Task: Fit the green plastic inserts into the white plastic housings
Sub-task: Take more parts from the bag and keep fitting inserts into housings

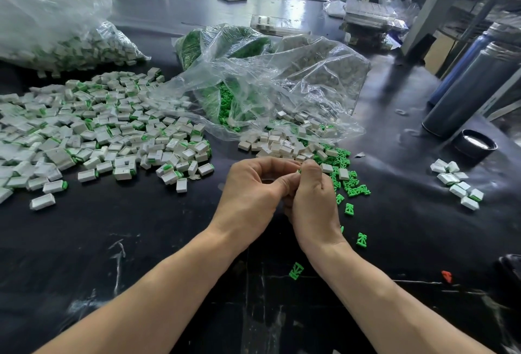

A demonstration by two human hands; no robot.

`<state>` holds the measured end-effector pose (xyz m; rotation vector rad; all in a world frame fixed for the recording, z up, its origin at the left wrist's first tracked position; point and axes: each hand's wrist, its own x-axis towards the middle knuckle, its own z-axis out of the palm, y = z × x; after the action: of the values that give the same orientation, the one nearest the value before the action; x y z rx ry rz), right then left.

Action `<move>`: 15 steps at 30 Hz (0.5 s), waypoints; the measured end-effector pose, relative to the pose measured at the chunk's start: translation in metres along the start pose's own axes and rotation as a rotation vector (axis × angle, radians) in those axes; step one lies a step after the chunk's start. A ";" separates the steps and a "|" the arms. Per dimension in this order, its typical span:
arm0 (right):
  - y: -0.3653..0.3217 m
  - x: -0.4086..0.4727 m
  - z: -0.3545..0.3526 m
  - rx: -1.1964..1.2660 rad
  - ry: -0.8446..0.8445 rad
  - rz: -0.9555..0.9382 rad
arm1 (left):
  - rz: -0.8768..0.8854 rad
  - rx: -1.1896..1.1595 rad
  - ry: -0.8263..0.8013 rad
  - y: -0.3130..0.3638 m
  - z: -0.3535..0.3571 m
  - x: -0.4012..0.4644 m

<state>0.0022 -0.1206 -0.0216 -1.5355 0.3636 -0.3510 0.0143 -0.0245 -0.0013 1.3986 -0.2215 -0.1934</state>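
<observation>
Left of centre, assembled pile [107, 128] is big; loose housings [284, 142] and inserts [349, 184] remain. Left hand [251, 193] and right hand [313, 198] curl together; contents hidden.

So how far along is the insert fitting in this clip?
Done: a large spread of assembled housings on the left. In hand: left hand and right hand meet, their contents hidden. Left: loose white housings, green inserts and bagged stock.

Whatever the left hand [251, 190] and right hand [313, 198] pinch is hidden
</observation>
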 end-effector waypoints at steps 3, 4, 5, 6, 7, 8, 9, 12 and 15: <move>-0.002 -0.002 0.000 -0.014 0.002 -0.013 | 0.006 0.009 0.009 0.001 0.000 -0.001; -0.002 -0.002 0.000 -0.019 0.002 -0.018 | 0.005 0.007 0.012 0.002 0.000 -0.002; -0.002 -0.002 0.000 -0.025 0.004 -0.023 | 0.003 0.005 0.014 0.002 0.000 -0.002; -0.002 -0.003 -0.001 -0.028 0.004 -0.025 | 0.003 0.006 0.015 0.002 0.000 -0.003; -0.003 -0.003 -0.001 -0.030 0.003 -0.027 | 0.002 0.005 0.016 0.002 0.000 -0.003; -0.003 -0.003 -0.001 -0.032 0.002 -0.029 | -0.001 0.003 0.017 0.003 0.000 -0.004; -0.003 -0.003 -0.001 -0.033 0.000 -0.032 | -0.004 0.000 0.017 0.003 0.000 -0.004; -0.004 -0.004 -0.002 -0.041 -0.004 -0.031 | -0.013 -0.010 0.015 0.004 0.000 -0.004; -0.006 -0.006 -0.002 -0.061 -0.001 -0.031 | -0.016 -0.011 0.016 0.004 0.000 -0.005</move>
<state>-0.0034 -0.1196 -0.0152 -1.6022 0.3522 -0.3662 0.0099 -0.0225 0.0026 1.3912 -0.1956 -0.1963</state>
